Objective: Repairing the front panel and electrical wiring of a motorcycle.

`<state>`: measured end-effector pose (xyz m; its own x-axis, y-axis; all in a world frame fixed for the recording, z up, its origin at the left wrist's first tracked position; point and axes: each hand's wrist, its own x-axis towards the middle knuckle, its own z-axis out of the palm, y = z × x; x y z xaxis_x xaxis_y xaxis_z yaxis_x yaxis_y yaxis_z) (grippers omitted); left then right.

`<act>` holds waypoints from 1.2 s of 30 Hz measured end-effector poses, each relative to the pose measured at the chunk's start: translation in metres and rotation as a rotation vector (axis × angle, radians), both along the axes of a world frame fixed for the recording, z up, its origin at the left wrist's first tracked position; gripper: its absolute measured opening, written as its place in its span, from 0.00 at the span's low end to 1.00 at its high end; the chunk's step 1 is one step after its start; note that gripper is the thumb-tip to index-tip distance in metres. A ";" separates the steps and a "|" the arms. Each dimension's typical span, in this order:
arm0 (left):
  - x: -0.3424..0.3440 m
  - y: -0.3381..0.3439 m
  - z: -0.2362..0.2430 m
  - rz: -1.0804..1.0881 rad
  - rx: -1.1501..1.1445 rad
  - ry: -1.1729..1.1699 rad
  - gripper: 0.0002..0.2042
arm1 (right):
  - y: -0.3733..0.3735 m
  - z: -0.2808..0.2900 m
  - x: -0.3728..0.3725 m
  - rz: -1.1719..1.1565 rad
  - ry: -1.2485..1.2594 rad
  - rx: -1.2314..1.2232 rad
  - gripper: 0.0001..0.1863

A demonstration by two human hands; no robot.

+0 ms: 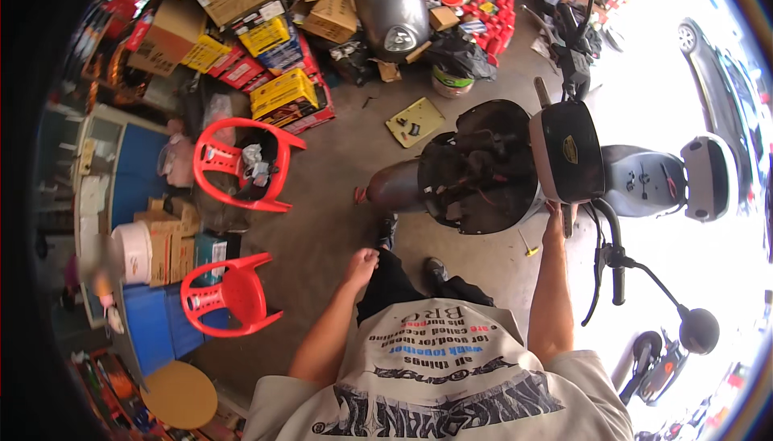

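A scooter (644, 169) stands in front of me, its front wheel end to the left. Its front cover is off, leaving a dark front shell (483, 163) with wiring inside. My right hand (557, 212) reaches to the scooter beside the light-and-black dash panel (568, 151), near the handlebar; its fingers are mostly hidden. Over my legs, apart from the scooter, my left hand (364, 264) is closed; whether it holds anything small is hidden. On the floor below the shell lies a yellow-handled screwdriver (530, 248).
A yellow tray (403, 125) with small parts lies on the floor beyond. Two red plastic chairs (241, 290) stand left. Cartons (286, 95) and a grey scooter panel (394, 14) are piled at the back. A mirror (699, 331) sticks out at right.
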<state>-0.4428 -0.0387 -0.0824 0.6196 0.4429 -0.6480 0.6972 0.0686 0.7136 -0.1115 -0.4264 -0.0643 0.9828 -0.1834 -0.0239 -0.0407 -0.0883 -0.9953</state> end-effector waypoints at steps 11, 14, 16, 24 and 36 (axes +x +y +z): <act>0.167 0.073 -0.009 -0.392 -0.063 -0.290 0.08 | 0.095 0.092 -0.063 -0.292 0.084 -0.425 0.05; 0.202 0.068 0.007 -0.485 -0.096 -0.335 0.09 | 0.121 0.121 -0.065 -0.223 0.080 -0.515 0.12; 0.220 0.059 0.013 -0.528 -0.143 -0.373 0.10 | 0.144 0.151 -0.062 -0.244 0.176 -0.665 0.12; 0.289 -0.026 0.072 -0.541 -0.565 -0.353 0.12 | 0.168 0.169 -0.072 -0.227 0.213 -0.475 0.17; 0.332 -0.146 0.075 0.041 -1.259 -0.045 0.13 | 0.177 0.176 -0.054 -0.009 0.140 -0.662 0.20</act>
<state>-0.1108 -0.1845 -0.0070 0.6528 -0.4453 -0.6128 0.6549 0.7384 0.1611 -0.1656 -0.2492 0.1114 0.9770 -0.2110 -0.0310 -0.1688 -0.6766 -0.7167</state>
